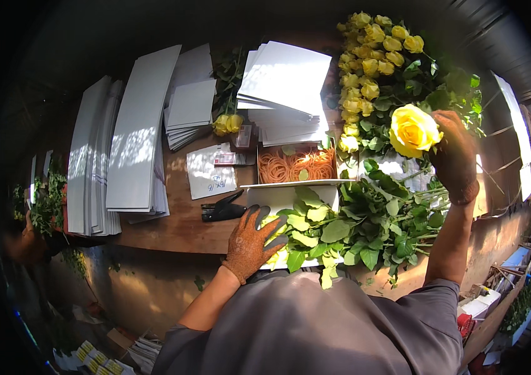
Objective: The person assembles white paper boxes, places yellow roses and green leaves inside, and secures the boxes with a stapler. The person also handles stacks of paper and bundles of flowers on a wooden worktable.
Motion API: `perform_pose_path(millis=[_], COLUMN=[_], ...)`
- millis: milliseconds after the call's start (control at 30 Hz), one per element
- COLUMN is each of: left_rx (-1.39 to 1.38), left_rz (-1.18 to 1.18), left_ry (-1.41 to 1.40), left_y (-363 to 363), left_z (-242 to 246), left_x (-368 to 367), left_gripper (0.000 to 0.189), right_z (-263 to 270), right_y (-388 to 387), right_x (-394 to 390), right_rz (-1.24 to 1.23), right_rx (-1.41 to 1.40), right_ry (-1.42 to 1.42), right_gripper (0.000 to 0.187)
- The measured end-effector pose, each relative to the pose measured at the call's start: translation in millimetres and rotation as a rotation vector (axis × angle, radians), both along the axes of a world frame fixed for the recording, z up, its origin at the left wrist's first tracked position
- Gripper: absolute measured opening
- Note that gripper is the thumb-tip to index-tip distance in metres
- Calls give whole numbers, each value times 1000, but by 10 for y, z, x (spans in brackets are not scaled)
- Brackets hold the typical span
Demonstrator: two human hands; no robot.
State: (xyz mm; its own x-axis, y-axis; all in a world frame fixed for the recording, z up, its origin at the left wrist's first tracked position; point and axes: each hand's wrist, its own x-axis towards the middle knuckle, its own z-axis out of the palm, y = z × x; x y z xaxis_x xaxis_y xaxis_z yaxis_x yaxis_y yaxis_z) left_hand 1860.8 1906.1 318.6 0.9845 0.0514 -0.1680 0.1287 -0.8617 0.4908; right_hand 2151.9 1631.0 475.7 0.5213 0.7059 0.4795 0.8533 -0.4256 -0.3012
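Note:
In my right hand (pixel 455 157), which wears a brown-orange work glove, is a single yellow rose (pixel 414 130), raised over the table with its bloom to the left of my fingers. My gloved left hand (pixel 252 243) rests with spread fingers against yellow rose heads (pixel 278 258) at the table's front edge. Those heads are largely covered by my fingers. Their leafy stems (pixel 368 229) stretch to the right over a white sheet (pixel 289 193). A black stapler (pixel 222 207) lies just beyond my left hand.
An open box of orange rubber bands (pixel 296 164) stands ahead, before stacked white cardboard sheets (pixel 284 77). Long white cardboard stacks (pixel 139 136) occupy the left. Many yellow roses (pixel 368 61) lie at the back right. Small boxes (pixel 225 159) sit near a marked card (pixel 206 180). Another person's arm (pixel 26 234) shows far left.

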Motion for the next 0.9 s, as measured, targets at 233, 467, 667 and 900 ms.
perform_pose_path(millis=[233,467,667,900], left_rx=[-303,-46,18,1], left_rz=[118,-7,-87,-211], left_ry=[-106,-49,15,98], left_y=[34,47,43,60], left_z=[-109,-14,63,146], left_x=[-54,-46,62,188], left_gripper=[60,60,60,63], right_z=[-730,-1739,-1628,-915], right_y=[965,1029,1010,816], right_x=[-1160,-1378,-1435,-713], right_rz=[434,241,218,552], right_rx=[-194,-436,-524,-600], right_ry=[277,259,286,771], right_gripper=[50,38,35,40])
